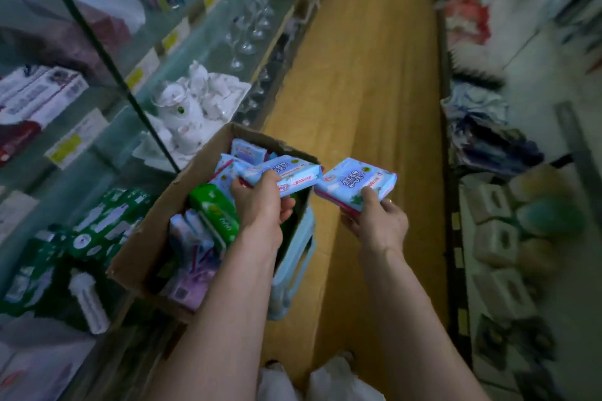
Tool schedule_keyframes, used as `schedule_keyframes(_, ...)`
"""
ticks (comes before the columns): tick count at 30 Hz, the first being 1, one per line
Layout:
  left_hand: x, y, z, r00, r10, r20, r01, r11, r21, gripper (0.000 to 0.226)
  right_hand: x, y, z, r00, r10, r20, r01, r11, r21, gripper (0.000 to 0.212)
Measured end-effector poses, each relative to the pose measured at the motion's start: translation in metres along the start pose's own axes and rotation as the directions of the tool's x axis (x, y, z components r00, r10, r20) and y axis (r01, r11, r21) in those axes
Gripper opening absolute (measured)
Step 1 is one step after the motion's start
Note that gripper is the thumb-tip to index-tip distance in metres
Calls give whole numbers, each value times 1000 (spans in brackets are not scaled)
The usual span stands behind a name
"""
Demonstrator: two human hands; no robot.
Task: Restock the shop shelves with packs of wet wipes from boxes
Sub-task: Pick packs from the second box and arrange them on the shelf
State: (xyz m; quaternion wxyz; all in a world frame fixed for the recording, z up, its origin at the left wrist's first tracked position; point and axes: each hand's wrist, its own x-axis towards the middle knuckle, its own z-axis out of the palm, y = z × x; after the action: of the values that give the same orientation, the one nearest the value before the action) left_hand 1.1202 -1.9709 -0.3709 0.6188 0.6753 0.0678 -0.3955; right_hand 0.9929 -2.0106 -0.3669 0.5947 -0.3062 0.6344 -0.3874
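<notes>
Two blue wet-wipe packs out, one per hand. Left hand (260, 203) grips first pack (284, 175) just above box opening; right hand (378, 221) grips second pack (356, 184) beside box, over aisle floor (365, 81). Neither on shelf yet. Cardboard box (153, 238) holds many more: blue, green pack (213, 215), purple. Judged far from done. Glass shelf (97, 153) at left, green stock (104, 225) lower down; target spot unclear.
</notes>
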Motion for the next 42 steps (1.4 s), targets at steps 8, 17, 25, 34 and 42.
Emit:
schedule_keyframes(8,-86,-16,114,950,20,311,-57,992,110,36,13,-52,-117,970,-39,-241,80,984,161,31)
schedule_keyframes(17,-212,-61,248,816,1,578,-128,975,179,32,36,-119,-270,900,-73,-430,222,926,305,26)
schedule_keyframes(25,-333,-105,356,583,-176,793,-89,957,277,19,56,-172,-394,864,-158,-478,371,841,393,42)
schedule_keyframes(34,-438,-146,453,309,-315,897,-169,910,378,16,62,-217,-502,768,-199,-608,454,840,298,43)
schedule_keyframes(42,-486,-180,542,129,-419,899,-354,827,437,6,81,-246,-592,631,-110,-768,546,766,339,25)
